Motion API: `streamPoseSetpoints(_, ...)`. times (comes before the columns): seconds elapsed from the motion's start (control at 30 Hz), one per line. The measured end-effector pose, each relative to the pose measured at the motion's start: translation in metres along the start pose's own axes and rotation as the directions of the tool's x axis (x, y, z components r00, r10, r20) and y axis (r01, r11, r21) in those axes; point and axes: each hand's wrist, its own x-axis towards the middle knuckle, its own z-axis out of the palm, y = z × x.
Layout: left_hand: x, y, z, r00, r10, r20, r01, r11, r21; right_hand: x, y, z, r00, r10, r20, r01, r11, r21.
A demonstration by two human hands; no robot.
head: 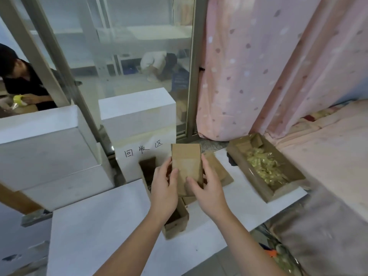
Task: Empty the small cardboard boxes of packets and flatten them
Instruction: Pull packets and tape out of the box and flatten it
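Both hands (165, 188) (207, 193) grip the small cardboard box (187, 166), long axis upright.

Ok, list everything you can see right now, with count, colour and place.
small box: one, brown, held up between both hands
open box: one, brown, on the white table under the hands
flat cardboard: brown, count unclear, behind the held box
tray of packets: one, brown with yellow packets, right side of table
white cases: several, left
curtain: pink, right
left hand: grips small box
right hand: grips small box
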Motion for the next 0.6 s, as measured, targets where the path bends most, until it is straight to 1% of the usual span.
streamPoseSetpoints(0.17, 0.007, 0.005, 0.032, 0.999, -0.042, 0.019, 0.044, 0.993, -0.110, 0.019, 0.011, -0.030, 1.000, 0.006, -0.001, -0.006, 1.000, 0.002)
streamPoseSetpoints(0.27, 0.019, 0.011, 0.049, 0.997, -0.053, 0.061, 0.062, 0.986, -0.153, 0.036, 0.017, -0.042, 0.999, 0.026, -0.020, -0.025, 0.999, 0.034)
streamPoseSetpoints(0.4, 0.044, 0.014, 0.070, 0.996, -0.033, 0.087, 0.047, 0.984, -0.171, 0.058, 0.025, -0.056, 0.996, 0.057, -0.068, -0.052, 0.996, 0.071)
streamPoseSetpoints(0.5, 0.059, 0.012, 0.084, 0.995, -0.023, 0.097, 0.038, 0.986, -0.165, 0.071, 0.030, -0.067, 0.994, 0.039, -0.106, -0.031, 0.996, 0.079)
streamPoseSetpoints(0.6, 0.064, 0.013, 0.097, 0.989, -0.004, 0.147, 0.023, 0.992, -0.128, 0.084, 0.034, -0.078, 0.994, 0.003, -0.108, 0.007, 0.996, 0.084)
